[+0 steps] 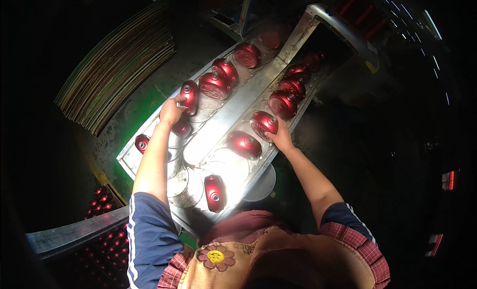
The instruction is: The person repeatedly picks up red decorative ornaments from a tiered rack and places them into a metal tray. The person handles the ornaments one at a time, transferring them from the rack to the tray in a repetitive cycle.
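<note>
Several shiny red metal bottles lie on a lit steel conveyor tray [233, 110] split by a centre rail. My left hand [171, 110] grips one red bottle [190, 96] in the left lane, with another red bottle [182, 128] just below it. My right hand [280, 137] holds a red bottle [264, 123] in the right lane by its lower side. Another bottle [244, 144] lies beside that hand. One more bottle [214, 192] lies close to my body.
Round steel discs [231, 165] line the tray bed. A stack of flat cardboard sheets [117, 65] leans at the left. A crate of red bottles [102, 202] sits at the lower left behind a metal rail [74, 234]. Surroundings are dark.
</note>
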### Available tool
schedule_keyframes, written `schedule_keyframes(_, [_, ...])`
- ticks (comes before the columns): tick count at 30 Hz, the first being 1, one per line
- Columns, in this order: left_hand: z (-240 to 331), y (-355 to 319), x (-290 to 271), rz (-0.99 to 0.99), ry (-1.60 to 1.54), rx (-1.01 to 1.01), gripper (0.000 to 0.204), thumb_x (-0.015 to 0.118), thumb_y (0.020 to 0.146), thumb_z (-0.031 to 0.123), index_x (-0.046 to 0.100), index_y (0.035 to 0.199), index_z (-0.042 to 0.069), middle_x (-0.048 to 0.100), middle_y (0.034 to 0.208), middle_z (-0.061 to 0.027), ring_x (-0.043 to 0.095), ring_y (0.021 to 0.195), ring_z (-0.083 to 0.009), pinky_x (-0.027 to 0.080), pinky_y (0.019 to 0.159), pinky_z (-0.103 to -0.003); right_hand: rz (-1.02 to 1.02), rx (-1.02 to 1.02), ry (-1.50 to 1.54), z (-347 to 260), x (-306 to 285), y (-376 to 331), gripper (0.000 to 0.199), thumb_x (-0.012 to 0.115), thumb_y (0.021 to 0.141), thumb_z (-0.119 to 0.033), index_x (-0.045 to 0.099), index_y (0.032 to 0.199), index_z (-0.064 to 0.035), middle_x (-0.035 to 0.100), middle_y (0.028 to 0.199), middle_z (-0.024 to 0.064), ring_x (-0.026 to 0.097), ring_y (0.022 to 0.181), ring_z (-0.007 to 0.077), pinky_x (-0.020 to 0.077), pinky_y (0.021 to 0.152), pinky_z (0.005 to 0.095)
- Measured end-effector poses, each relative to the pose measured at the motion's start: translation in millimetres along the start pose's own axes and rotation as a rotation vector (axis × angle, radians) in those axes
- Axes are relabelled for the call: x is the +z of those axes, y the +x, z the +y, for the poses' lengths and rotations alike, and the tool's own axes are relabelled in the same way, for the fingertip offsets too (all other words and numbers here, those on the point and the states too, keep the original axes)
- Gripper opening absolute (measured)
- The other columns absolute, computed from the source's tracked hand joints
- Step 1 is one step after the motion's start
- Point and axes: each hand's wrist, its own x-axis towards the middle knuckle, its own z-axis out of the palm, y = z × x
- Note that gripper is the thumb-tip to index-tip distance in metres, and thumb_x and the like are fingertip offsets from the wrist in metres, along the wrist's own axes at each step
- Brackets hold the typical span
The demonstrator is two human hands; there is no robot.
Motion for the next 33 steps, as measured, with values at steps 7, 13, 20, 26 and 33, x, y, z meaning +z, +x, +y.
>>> schedule_keyframes(7, [15.5, 0.8, -9.2, 0.194, 0.077, -0.059, 0.057, 0.076, 0.077, 0.002, 0.064, 0.131, 0.016, 0.063, 0.132, -0.0142, 0.059, 0.122, -0.0327, 0.047, 0.103, -0.038, 0.24, -0.138, -0.067, -8.6, -55.8, 16.2, 0.074, 0.08, 0.073, -0.008, 0.046, 0.139, -0.0035, 0.051, 0.137, 0.0185, 0.046, 0.127, 0.0373, 0.0364, 0.11, 0.0429])
schedule_keyframes(13, [17.3, 40.8, -8.9, -0.029, -0.025, 0.02, 0.051, 0.075, 0.076, 0.0, 0.068, 0.125, 0.014, 0.055, 0.144, -0.0084, 0.062, 0.119, -0.0271, 0.049, 0.103, -0.034, -0.038, -0.298, 0.073, -19.1, -54.4, 29.6, 0.083, 0.084, 0.068, -0.01, 0.044, 0.141, -0.005, 0.05, 0.139, 0.0185, 0.045, 0.129, 0.0361, 0.0346, 0.112, 0.0446])
schedule_keyframes(20, [40.2, 23.6, -9.6, 0.162, 0.198, -0.146, 0.035, 0.08, 0.077, 0.024, 0.075, 0.111, 0.014, 0.073, 0.105, -0.0124, 0.069, 0.099, -0.0309, 0.054, 0.087, -0.038, -0.313, -0.066, 0.195, 12.4, -43.0, 68.9, 0.082, 0.082, 0.074, -0.023, 0.042, 0.142, -0.0006, 0.053, 0.135, 0.0234, 0.05, 0.128, 0.039, 0.0406, 0.107, 0.0433])
schedule_keyframes(26, [84.1, 1.6, -8.7, 0.204, 0.373, -0.268, 0.045, 0.078, 0.079, 0.022, 0.068, 0.123, 0.014, 0.065, 0.129, -0.0089, 0.058, 0.121, -0.0305, 0.049, 0.099, -0.039, -0.097, -0.002, 0.223, 22.6, -63.1, 79.8, 0.073, 0.084, 0.072, -0.031, 0.052, 0.131, -0.0042, 0.06, 0.119, 0.0232, 0.057, 0.114, 0.0404, 0.047, 0.096, 0.0445])
schedule_keyframes(33, [112.9, 45.2, 7.8, 0.091, 0.137, 0.012, 0.059, 0.081, 0.075, 0.011, 0.062, 0.13, 0.005, 0.066, 0.122, -0.0196, 0.061, 0.118, -0.0323, 0.048, 0.1, -0.039, 0.041, -0.23, 0.184, -18.6, -122.3, 89.3, 0.075, 0.079, 0.077, -0.021, 0.044, 0.142, -0.0045, 0.043, 0.141, 0.0177, 0.038, 0.134, 0.0359, 0.0307, 0.115, 0.0453])
